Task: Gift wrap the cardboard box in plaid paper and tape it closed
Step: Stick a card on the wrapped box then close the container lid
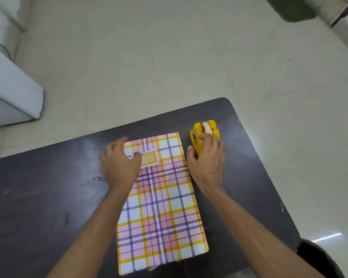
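A long flat box wrapped in pink, purple and yellow plaid paper [161,205] lies on the dark table [44,187], running from the near edge toward the far side. An orange label [149,159] sits near its far end. My left hand [119,163] rests on the far left corner of the box, thumb beside the label. My right hand [206,159] grips a yellow tape dispenser [204,130] with a white tape roll, standing on the table just right of the box's far end.
The table's far edge and rounded far right corner [227,101] lie close behind the dispenser. Beyond is a pale tiled floor. A white appliance [10,91] stands at the left. A dark object [317,257] shows at the lower right.
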